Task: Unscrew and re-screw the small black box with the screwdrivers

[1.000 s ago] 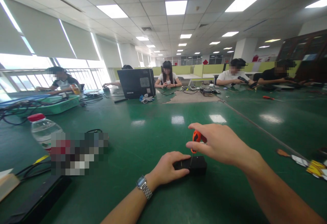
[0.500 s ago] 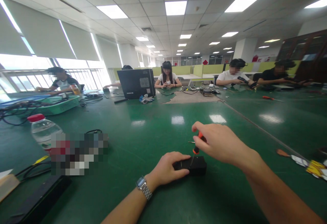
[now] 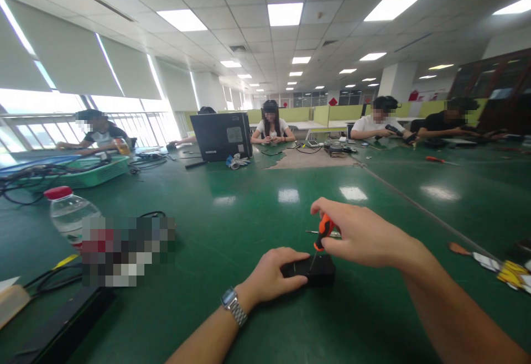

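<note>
A small black box (image 3: 318,270) lies on the green table (image 3: 232,214) in front of me. My left hand (image 3: 271,275), a metal watch on its wrist, presses on the box's left end and holds it down. My right hand (image 3: 360,234) grips an orange-handled screwdriver (image 3: 322,230) held nearly upright, its thin shaft reaching down to the top of the box. A thin metal piece, too small to name, lies on the table just behind the screwdriver.
A water bottle with a red cap (image 3: 68,212) and black cables lie at the left. A flat black bar (image 3: 62,325) sits at the near left. A black laptop (image 3: 222,134) and a green basket (image 3: 89,170) stand farther back. Several people sit around the table's far side. Another screwdriver (image 3: 440,160) lies at the far right.
My right hand has turned on the screwdriver handle and shifted slightly right and down, with the tip staying on the box. My left hand has not moved.
</note>
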